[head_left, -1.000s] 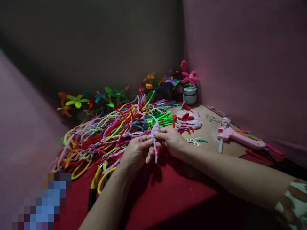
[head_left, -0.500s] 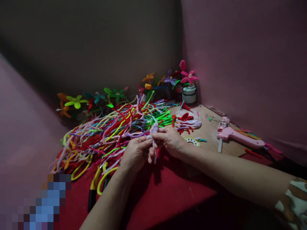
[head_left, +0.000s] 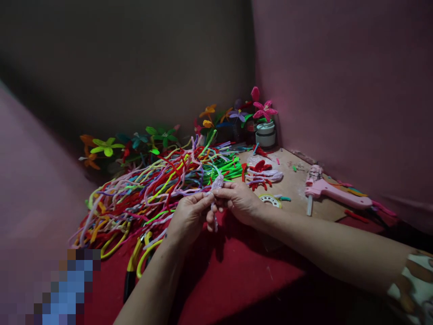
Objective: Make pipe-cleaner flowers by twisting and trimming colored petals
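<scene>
Between my two hands is a pale lilac pipe cleaner [head_left: 217, 182], bent into a petal-like loop at the top with a twisted tail hanging below. My left hand [head_left: 192, 211] is closed and pinches it from the left at the base of the loop. My right hand [head_left: 239, 199] pinches the same spot from the right, thumb and forefinger together. The fingertips of both hands nearly meet, hiding the join. Just beyond lies a large heap of coloured pipe cleaners [head_left: 135, 189]. To the right, lilac petal shapes [head_left: 270, 175] rest with red pipe-cleaner pieces [head_left: 260, 166].
A pink glue gun [head_left: 341, 193] lies on the brown board [head_left: 297, 158], near a roll of tape [head_left: 270, 200]. Yellow-handled pliers [head_left: 133, 259] are on the red cloth [head_left: 237, 280] at left. Pipe-cleaner flowers [head_left: 107, 146] and a lidded jar [head_left: 265, 134] stand along the back.
The lilac tail below my fingers has swung slightly left. Both hands keep their pinch in nearly the same place; the view has shifted a little.
</scene>
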`<state>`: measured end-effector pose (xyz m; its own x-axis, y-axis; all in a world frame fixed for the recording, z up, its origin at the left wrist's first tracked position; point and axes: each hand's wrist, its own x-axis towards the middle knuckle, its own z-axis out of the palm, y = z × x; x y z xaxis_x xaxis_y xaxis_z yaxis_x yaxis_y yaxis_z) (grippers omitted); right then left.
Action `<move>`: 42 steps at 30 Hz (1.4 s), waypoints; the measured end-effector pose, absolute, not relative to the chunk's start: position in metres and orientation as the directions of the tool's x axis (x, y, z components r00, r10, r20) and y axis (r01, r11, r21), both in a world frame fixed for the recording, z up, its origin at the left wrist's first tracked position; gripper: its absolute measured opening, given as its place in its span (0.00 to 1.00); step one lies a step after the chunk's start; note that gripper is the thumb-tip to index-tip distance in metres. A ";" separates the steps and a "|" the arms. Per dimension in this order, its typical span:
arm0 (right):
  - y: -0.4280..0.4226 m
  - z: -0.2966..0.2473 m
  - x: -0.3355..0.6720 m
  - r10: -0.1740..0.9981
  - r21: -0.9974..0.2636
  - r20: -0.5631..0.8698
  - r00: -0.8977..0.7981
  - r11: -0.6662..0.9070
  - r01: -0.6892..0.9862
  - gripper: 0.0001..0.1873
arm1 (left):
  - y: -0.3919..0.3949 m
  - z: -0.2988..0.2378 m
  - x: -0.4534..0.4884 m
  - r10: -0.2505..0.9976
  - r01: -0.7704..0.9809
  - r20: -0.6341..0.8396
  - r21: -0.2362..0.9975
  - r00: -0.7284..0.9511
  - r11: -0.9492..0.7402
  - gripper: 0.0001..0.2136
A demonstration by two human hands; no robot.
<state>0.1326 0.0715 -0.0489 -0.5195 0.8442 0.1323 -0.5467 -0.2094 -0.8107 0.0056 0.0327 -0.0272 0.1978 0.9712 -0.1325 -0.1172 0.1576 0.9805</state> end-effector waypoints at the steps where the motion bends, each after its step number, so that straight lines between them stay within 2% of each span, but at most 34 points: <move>1: 0.071 -0.048 0.133 0.841 -0.806 0.135 -0.523 -0.214 -0.552 0.08 | 0.033 -0.027 0.005 0.971 -0.110 -0.139 0.980 0.196 0.163 0.11; 10: 0.073 -0.053 0.133 0.849 -0.813 0.152 -0.506 -0.183 -0.553 0.11 | 0.033 -0.028 0.001 0.974 -0.107 -0.141 0.981 0.179 0.161 0.08; 19: 0.075 -0.052 0.134 0.864 -0.843 0.149 -0.481 -0.143 -0.518 0.11 | 0.032 -0.028 0.004 0.973 -0.075 -0.144 0.984 0.183 0.160 0.09; 23: 0.074 -0.051 0.135 0.868 -0.878 0.141 -0.476 -0.113 -0.465 0.11 | 0.031 -0.023 0.000 0.971 0.039 -0.164 0.986 0.172 0.160 0.12; 26: 0.073 -0.047 0.137 0.865 -0.904 0.120 -0.487 -0.107 -0.414 0.11 | 0.032 -0.018 -0.004 0.984 0.147 -0.168 0.976 0.057 0.158 0.13; 29: 0.070 -0.044 0.138 0.834 -0.933 0.110 -0.540 -0.102 -0.346 0.10 | 0.035 -0.017 -0.005 0.994 0.061 -0.095 0.993 -0.054 0.098 0.16; 31: 0.067 -0.044 0.138 0.798 -0.955 0.105 -0.593 -0.085 -0.283 0.09 | 0.035 -0.019 -0.004 0.995 -0.025 -0.063 0.998 -0.076 0.062 0.15; 33: 0.063 -0.043 0.138 0.763 -0.973 0.101 -0.639 -0.059 -0.224 0.08 | 0.034 -0.020 -0.002 0.995 -0.032 -0.042 0.999 -0.094 0.039 0.13; 39: 0.056 -0.040 0.134 0.777 -0.982 0.055 -0.628 -0.071 -0.173 0.12 | 0.032 -0.018 0.000 0.987 0.132 0.037 0.991 -0.157 -0.016 0.10; 42: 0.056 -0.043 0.132 0.805 -0.996 0.053 -0.591 0.002 -0.087 0.11 | 0.033 -0.024 0.003 0.975 0.354 0.150 0.932 -0.165 -0.084 0.09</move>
